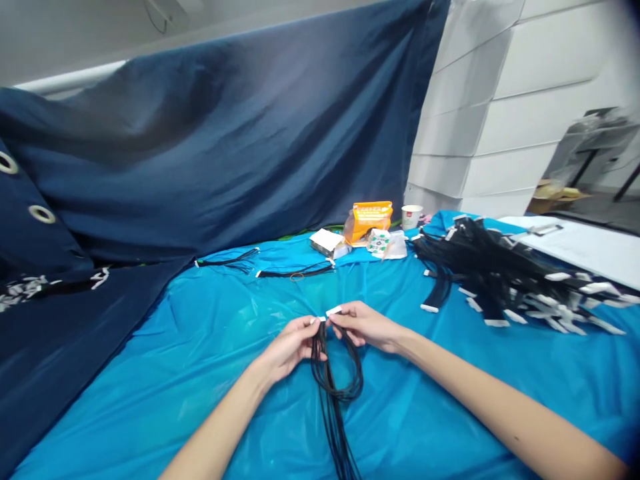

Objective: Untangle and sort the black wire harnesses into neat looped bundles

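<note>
A black cable bundle (336, 427) with white connectors hangs between my two hands over the blue cloth. My left hand (293, 343) pinches it just beneath one white connector (323, 319). Close beside it, my right hand (364, 325) grips another end by a second white connector (333, 311), the two connectors nearly touching. Below my fingers the wires form a loop, and the longer strands run down past the bottom edge of the view. Part of the wires is hidden behind my fingers.
A pile of black cables (487, 267) with white connectors lies at the right, near a clipboard (590, 250). Toward the back are an orange bag (370, 221), a paper cup (411, 217), a small box (330, 243) and separate cables (295, 271). Dark cloth (100, 333) covers the left.
</note>
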`<state>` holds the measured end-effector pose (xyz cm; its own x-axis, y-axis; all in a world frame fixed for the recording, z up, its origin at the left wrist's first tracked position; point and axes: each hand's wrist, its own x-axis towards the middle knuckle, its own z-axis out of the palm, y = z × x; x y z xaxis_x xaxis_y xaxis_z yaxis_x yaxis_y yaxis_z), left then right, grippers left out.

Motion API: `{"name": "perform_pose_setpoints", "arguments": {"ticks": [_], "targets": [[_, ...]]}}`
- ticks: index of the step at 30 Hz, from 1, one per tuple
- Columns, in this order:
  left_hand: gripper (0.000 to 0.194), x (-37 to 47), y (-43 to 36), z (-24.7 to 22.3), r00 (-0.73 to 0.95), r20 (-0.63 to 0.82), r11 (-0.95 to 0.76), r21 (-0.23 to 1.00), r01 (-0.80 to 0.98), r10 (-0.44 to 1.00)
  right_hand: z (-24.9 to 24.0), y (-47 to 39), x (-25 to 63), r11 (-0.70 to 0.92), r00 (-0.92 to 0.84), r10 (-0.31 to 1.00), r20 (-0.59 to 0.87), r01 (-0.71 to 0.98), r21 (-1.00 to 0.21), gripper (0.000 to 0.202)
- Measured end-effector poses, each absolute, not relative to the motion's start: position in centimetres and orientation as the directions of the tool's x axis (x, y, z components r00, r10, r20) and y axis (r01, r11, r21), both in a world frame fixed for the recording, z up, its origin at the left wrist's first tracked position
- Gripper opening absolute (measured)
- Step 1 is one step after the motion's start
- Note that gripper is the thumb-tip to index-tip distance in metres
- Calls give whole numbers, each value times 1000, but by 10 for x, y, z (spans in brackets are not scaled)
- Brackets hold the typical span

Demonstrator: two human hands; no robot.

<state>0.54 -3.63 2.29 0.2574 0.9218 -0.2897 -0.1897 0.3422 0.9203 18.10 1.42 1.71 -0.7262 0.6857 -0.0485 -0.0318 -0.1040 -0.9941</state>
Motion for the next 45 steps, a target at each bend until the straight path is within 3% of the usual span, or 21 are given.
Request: {"name": "perform_pose_setpoints", "arguments": {"ticks": [9,16,26,29,34,37,39,41,43,45], "targets": [[29,11,-35,15,99,-159,175,966,-188,982,6,3,165,-39,-459,887,39,-161,-986,39],[34,18,-30,2,-73,-76,59,974,-217,994,-2,-8,151,1,-316,946,68,-209,-978,46],[37,24,-33,7,-43,-11,4,988,-155,999,-11,0,150,187,-387,898,207,-88,-978,42],[38,22,-34,7,-47,-11,5,990,-142,999,-10,-1,150,138,-439,880,180,-127,-982,39],[38,23,-35,11,-12,-57,55,986,-160,998,-6,-1,150,-119,-489,872,31,-273,-955,42],[44,23,-35,9,-78,-30,18,988,-153,996,-3,1,150,-224,-468,883,-23,-378,-898,39],[48,23,-35,7,-169,49,-58,997,-48,984,-1,2,151,-257,-455,890,-39,-428,-866,34],[42,23,-38,6,-234,233,-187,961,204,944,1,2,151,-304,-460,885,-75,-449,-840,27],[23,24,-44,8,-161,481,-344,788,511,862,3,1,151,-354,-461,879,-125,-452,-819,22],[9,26,-50,11,63,625,-493,545,678,778,3,1,151,-376,-441,883,-163,-455,-807,20]]}}
